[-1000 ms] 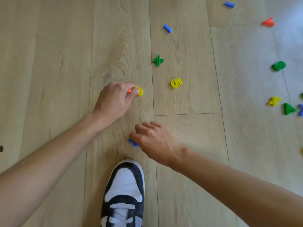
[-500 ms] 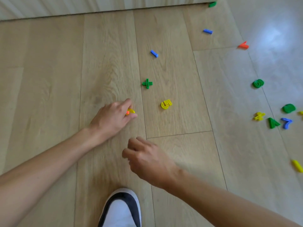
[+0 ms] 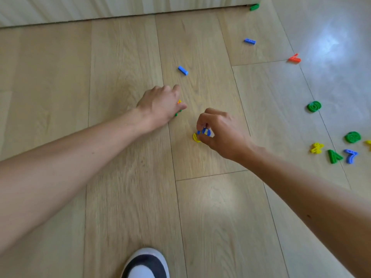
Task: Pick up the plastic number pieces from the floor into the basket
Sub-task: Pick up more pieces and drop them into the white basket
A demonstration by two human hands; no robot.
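The right hand (image 3: 222, 133) is curled down at the floor (image 3: 120, 197), fingertips pinched on a blue piece (image 3: 204, 131), with a yellow piece (image 3: 196, 137) pressed against the same fingers at the hand's 9 o'clock. The left hand (image 3: 160, 103), just off at its 10 o'clock, is closed over a small clutch of pieces: an orange bit (image 3: 179, 101) and a green bit (image 3: 177, 113) peek out past the knuckles, too hidden to read.

From the hands outward, a blue bar (image 3: 183, 70) lies at 12 o'clock of the left hand. Further up toward 1 o'clock sit another blue bar (image 3: 250, 41) and an orange piece (image 3: 294, 58), with a green one (image 3: 254, 7) against the wall. Off at 3 o'clock of the right hand are two green rounds (image 3: 314, 106) (image 3: 352, 137), a yellow sign (image 3: 316, 147), a green 4 (image 3: 333, 156) and a blue 7 (image 3: 350, 155) close together. A shoe (image 3: 146, 263) shows at 6 o'clock. No basket is in sight.
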